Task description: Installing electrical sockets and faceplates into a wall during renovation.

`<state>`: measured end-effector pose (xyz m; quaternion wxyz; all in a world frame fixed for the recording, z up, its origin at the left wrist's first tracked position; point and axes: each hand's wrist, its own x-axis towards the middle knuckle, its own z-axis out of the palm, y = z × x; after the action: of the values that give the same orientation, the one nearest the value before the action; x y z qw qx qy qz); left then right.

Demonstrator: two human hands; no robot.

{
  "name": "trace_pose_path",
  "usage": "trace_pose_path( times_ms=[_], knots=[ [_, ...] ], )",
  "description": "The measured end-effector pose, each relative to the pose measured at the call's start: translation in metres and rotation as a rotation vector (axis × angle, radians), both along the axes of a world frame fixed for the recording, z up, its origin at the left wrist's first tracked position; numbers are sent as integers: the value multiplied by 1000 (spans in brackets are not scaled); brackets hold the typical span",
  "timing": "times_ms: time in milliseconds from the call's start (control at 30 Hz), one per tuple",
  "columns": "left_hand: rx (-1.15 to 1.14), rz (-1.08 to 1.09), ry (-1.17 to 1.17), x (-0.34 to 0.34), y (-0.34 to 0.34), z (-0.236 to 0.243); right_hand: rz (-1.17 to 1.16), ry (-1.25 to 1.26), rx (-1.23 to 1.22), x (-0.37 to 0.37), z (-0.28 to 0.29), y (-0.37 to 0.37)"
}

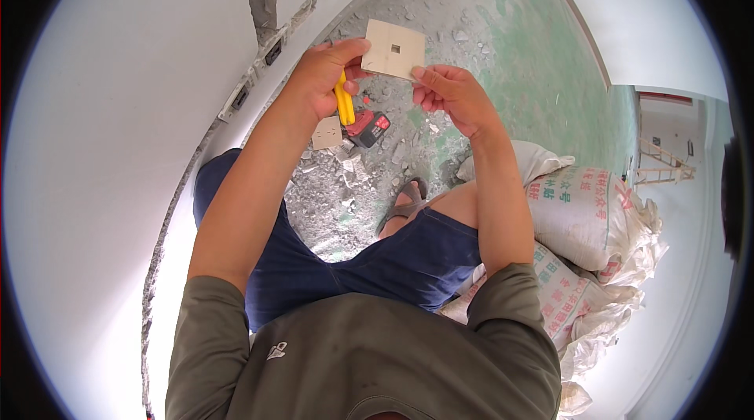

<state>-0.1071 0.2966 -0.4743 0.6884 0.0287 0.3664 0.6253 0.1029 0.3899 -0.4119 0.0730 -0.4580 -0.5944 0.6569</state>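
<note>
A square beige wall plate (404,41) with one small dark port in its middle is held up in front of me. My left hand (326,74) pinches its left edge between thumb and fingers. Tucked in the lower fingers of that same hand is a yellow-handled tool (344,99), whose working end I cannot make out. My right hand (452,94) grips the plate's lower right corner with thumb and forefinger, the other fingers curled. On the floor below lie a red and black cordless power tool (369,128) and another beige plate (327,133) with socket slots.
Rubble (338,208) covers the floor along the left wall. A rough chased groove there holds open wall boxes (273,52). Stuffed white woven sacks (577,212) are piled at my right. A wooden ladder (664,165) stands farther off to the right.
</note>
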Motion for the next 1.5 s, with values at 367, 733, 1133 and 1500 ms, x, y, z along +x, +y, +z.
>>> trace_pose_path(
  times_ms=[367,733,1133,1500],
  knots=[
    [81,7,387,0,-1,7,-61,33,594,-11,-11,-14],
    [167,78,469,11,-4,21,-70,-45,744,-6,-1,-9],
    [51,-102,672,8,-9,31,409,-303,1511,-23,16,-23],
    [-7,-243,514,-5,-5,19,427,-229,1480,-21,13,-21]
  ],
)
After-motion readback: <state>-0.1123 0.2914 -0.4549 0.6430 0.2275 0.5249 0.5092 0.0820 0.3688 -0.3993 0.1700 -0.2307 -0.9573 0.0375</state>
